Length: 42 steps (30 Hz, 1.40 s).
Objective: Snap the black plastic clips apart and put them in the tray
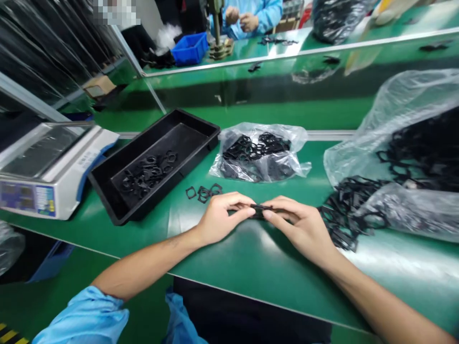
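Observation:
Between my two hands is a small black plastic part (261,207), seen nearly edge-on, so its full shape is hidden. My left hand (225,215) pinches its left end between thumb and fingers. At the right end, my right hand (300,224) is closed on the same part. Several loose black ring-shaped frames (204,192) lie on the green table just beyond my left hand. To the right of my right hand, a heap of black frames (346,210) spills out of a large clear plastic bag (412,215).
A black tray (193,167) with some frames inside stands at the left, beside a white scale (68,186). A smaller clear bag of frames (263,167) lies behind my hands. Beyond the divider, a co-worker's hands (247,21) are near a blue bin (190,49).

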{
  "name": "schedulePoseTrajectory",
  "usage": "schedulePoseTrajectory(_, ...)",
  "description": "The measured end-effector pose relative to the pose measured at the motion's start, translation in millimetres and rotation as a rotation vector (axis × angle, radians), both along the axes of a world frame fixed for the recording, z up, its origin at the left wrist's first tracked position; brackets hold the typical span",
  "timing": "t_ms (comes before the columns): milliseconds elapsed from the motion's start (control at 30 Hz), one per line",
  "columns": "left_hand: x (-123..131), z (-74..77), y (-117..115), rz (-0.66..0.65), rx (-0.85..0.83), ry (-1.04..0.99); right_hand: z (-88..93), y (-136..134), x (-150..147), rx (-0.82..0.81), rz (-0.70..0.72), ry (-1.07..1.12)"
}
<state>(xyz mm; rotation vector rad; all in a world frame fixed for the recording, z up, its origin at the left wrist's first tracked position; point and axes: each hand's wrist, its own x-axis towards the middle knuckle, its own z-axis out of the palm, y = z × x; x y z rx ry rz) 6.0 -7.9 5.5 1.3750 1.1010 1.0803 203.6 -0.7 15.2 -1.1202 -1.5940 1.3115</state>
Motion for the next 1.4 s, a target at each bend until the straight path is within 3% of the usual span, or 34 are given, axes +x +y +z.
schedulePoseTrajectory(167,-1.7,-3.1,-2.2,0.007,0.074,0.012,-1.5,-2.0,1.0,0.086,-0.014,-0.012)
schedulePoseTrajectory(400,-7.5,1.8,-2.6,-0.025,0.474,0.267,-0.9,-5.7,3.4,0.335,-0.002,-0.066)
schedulePoseTrajectory(567,-8.4,-5.8,-4.4,0.007,0.774,0.302,-1.5,-10.7,3.4,0.427,-0.023,-0.084)
schedulePoseTrajectory(733,-11.6,-10.5,-4.3,0.034,0.888,0.337,-2.3,-12.5,2.5,0.474,-0.068,-0.071)
schedulePoseTrajectory(933,-9.4,-5.2,-5.7,0.016,0.736,0.321,-0.9,-11.7,1.3,0.426,-0.06,-0.035)
schedulePoseTrajectory(1133,-3.0,-3.3,-3.3,-0.082,0.017,-0.023,0.7,-6.6,-2.2,-0.058,-0.047,0.144)
schedulePoseTrajectory(1200,-2.9,-3.8,-0.9,-0.111,-0.127,-0.132,1.2,-4.3,-2.4,-0.186,-0.04,0.212)
schedulePoseTrajectory(1400,-4.2,-7.1,3.6,-0.14,-0.212,-0.226,2.4,-2.3,-3.2,-0.29,-0.071,0.276)
